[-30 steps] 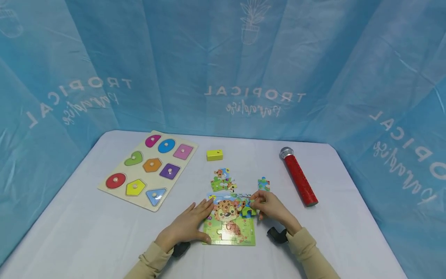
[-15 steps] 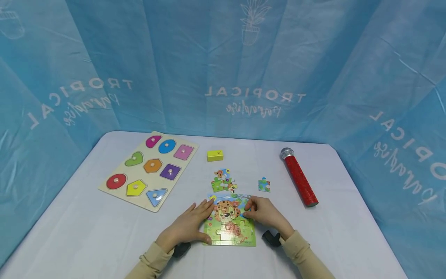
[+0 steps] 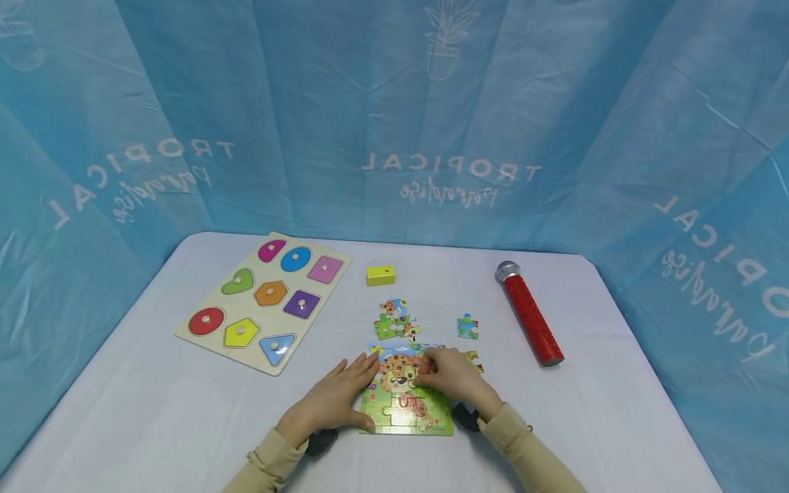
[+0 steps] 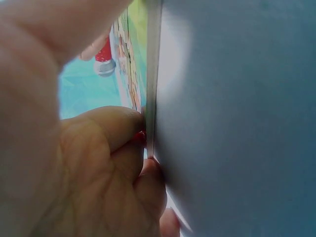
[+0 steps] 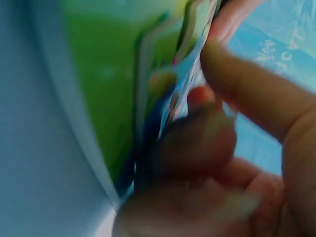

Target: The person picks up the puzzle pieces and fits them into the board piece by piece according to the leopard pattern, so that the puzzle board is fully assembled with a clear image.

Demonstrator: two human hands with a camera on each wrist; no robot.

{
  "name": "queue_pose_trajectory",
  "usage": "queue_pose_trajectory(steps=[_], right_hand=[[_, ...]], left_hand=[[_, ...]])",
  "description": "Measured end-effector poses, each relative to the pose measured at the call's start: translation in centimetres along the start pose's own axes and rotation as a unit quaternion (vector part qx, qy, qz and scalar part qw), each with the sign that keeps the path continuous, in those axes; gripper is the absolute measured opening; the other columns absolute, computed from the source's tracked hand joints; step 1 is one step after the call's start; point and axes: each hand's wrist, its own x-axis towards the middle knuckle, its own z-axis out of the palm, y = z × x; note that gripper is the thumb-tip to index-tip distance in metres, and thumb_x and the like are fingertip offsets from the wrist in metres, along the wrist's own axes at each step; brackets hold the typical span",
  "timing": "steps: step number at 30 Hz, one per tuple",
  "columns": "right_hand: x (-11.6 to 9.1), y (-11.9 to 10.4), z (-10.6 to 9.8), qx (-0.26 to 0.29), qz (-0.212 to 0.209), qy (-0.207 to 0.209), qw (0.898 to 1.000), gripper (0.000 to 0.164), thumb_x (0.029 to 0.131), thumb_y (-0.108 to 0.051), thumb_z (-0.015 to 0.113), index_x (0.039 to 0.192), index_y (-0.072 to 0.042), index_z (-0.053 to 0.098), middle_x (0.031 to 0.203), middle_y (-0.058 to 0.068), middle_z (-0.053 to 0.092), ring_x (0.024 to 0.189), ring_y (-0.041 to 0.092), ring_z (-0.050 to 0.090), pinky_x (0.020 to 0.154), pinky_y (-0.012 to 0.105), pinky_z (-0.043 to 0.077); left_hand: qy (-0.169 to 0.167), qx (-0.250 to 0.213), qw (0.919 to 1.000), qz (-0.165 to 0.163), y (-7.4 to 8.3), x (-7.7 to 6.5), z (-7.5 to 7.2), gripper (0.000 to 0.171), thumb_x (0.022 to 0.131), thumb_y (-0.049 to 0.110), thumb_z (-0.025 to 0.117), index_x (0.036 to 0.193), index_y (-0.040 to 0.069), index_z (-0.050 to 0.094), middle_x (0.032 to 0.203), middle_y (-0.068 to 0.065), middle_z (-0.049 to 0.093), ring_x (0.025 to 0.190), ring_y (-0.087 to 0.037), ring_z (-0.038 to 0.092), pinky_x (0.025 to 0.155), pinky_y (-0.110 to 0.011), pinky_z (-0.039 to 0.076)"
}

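Note:
A jigsaw board point(image 3: 388, 428) with a leopard picture lies at the table's near middle. My left hand point(image 3: 333, 400) rests along its left side, fingers spread over the edge and thumb near the bottom left corner. Over the board's right part, my right hand point(image 3: 456, 376) bends thumb and fingers together at the leopard's face, pinching a puzzle piece that the hand largely hides. In the right wrist view, curled fingers point(image 5: 197, 148) touch the board's picture side. Loose puzzle pieces point(image 3: 390, 327) lie behind the board, another piece point(image 3: 468, 327) at the back right, and one piece point(image 3: 474, 360) beside my right hand.
To the left lies a wooden shape board point(image 3: 286, 274) with knobbed coloured shapes. A yellow block point(image 3: 380, 275) stands behind the loose pieces. At the right is a red toy microphone point(image 3: 533, 318). A blue curtain point(image 3: 394, 123) closes off the table's back and sides.
My right hand has moved left from the board's right edge, carrying the puzzle piece onto the leopard picture. The piece beside it has come into sight. My left hand has stayed still.

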Motion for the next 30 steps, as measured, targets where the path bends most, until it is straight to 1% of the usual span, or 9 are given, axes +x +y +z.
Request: queue_pose_trajectory(steps=[7, 11, 17, 20, 22, 24, 27, 28, 30], right_hand=[[0.6, -0.3, 0.2, -0.016, 0.001, -0.007, 1.000, 0.024, 0.082, -0.028, 0.077, 0.075, -0.015, 0.058, 0.063, -0.006, 0.053, 0.053, 0.007, 0.043, 0.046, 0.019, 0.033], [0.7, -0.4, 0.3, -0.035, -0.001, -0.006, 0.999, 0.025, 0.082, -0.029, 0.077, 0.073, -0.016, 0.058, 0.063, -0.007, 0.053, 0.053, 0.006, 0.042, 0.047, 0.019, 0.033], [0.2, -0.2, 0.2, -0.055, 0.019, 0.001, 0.998, 0.028, 0.080, -0.029, 0.078, 0.071, -0.017, 0.055, 0.061, -0.007, 0.050, 0.051, 0.006, 0.041, 0.046, 0.019, 0.030], [0.0, 0.0, -0.1, -0.051, 0.023, 0.001, 0.998, 0.027, 0.081, -0.028, 0.078, 0.071, -0.017, 0.055, 0.061, -0.007, 0.050, 0.052, 0.007, 0.041, 0.046, 0.019, 0.030], [0.0, 0.3, -0.6, -0.039, 0.030, 0.004, 0.999, 0.025, 0.082, -0.026, 0.077, 0.072, -0.016, 0.057, 0.062, -0.007, 0.051, 0.053, 0.007, 0.042, 0.047, 0.019, 0.030], [0.0, 0.7, -1.4, -0.017, 0.049, 0.023, 0.998, 0.020, 0.083, -0.023, 0.076, 0.074, -0.015, 0.059, 0.064, -0.004, 0.053, 0.054, 0.009, 0.044, 0.047, 0.020, 0.033], [0.1, 2.1, -3.2, -0.011, 0.079, 0.086, 0.993, 0.013, 0.083, -0.018, 0.075, 0.085, -0.012, 0.064, 0.076, 0.000, 0.060, 0.065, 0.013, 0.052, 0.056, 0.024, 0.043], [0.2, 2.7, -3.8, -0.014, 0.086, 0.109, 0.990, 0.013, 0.083, -0.017, 0.075, 0.091, -0.011, 0.066, 0.083, 0.002, 0.062, 0.071, 0.016, 0.056, 0.061, 0.027, 0.048], [0.4, 3.8, -4.8, -0.025, 0.100, 0.143, 0.984, 0.024, 0.084, -0.016, 0.075, 0.105, -0.009, 0.066, 0.099, 0.008, 0.064, 0.087, 0.022, 0.060, 0.073, 0.035, 0.054]], left_hand=[[-0.001, 0.001, 1.0000, -0.002, -0.1, 0.0, -0.1, 0.106, 0.069, 0.046, 0.080, 0.150, -0.001, 0.030, 0.160, -0.016, 0.024, 0.148, -0.037, 0.021, 0.121, -0.058, 0.016], [-0.001, -0.003, 1.0000, -0.004, -0.1, 0.0, -0.1, 0.107, 0.068, 0.046, 0.080, 0.150, -0.001, 0.030, 0.160, -0.016, 0.024, 0.148, -0.037, 0.021, 0.121, -0.058, 0.016], [-0.001, -0.005, 1.0000, 0.000, -0.1, 0.0, 0.0, 0.106, 0.069, 0.045, 0.081, 0.150, -0.001, 0.031, 0.160, -0.016, 0.023, 0.148, -0.037, 0.021, 0.120, -0.059, 0.016], [0.000, -0.005, 1.0000, -0.002, 0.0, -0.1, 0.0, 0.106, 0.069, 0.045, 0.081, 0.150, -0.001, 0.031, 0.160, -0.016, 0.023, 0.148, -0.037, 0.021, 0.120, -0.059, 0.016], [0.000, -0.006, 1.0000, -0.002, 0.0, -0.1, -0.1, 0.106, 0.069, 0.045, 0.081, 0.150, -0.001, 0.031, 0.160, -0.016, 0.023, 0.148, -0.037, 0.021, 0.120, -0.059, 0.016], [-0.001, -0.007, 1.0000, -0.001, 0.0, -0.2, -0.2, 0.106, 0.068, 0.045, 0.081, 0.150, -0.001, 0.031, 0.160, -0.016, 0.023, 0.148, -0.037, 0.021, 0.120, -0.059, 0.016], [-0.002, -0.009, 1.0000, -0.001, 0.1, 0.0, 0.0, 0.106, 0.069, 0.045, 0.081, 0.150, -0.001, 0.030, 0.160, -0.016, 0.023, 0.148, -0.038, 0.020, 0.120, -0.059, 0.016], [-0.001, -0.010, 1.0000, -0.002, 0.1, 0.0, 0.0, 0.106, 0.069, 0.045, 0.081, 0.150, -0.001, 0.030, 0.160, -0.016, 0.023, 0.148, -0.037, 0.020, 0.120, -0.059, 0.016], [0.002, -0.010, 0.9999, -0.004, 0.2, 0.1, 0.1, 0.106, 0.068, 0.044, 0.081, 0.150, -0.001, 0.031, 0.160, -0.016, 0.024, 0.148, -0.037, 0.020, 0.120, -0.059, 0.016]])
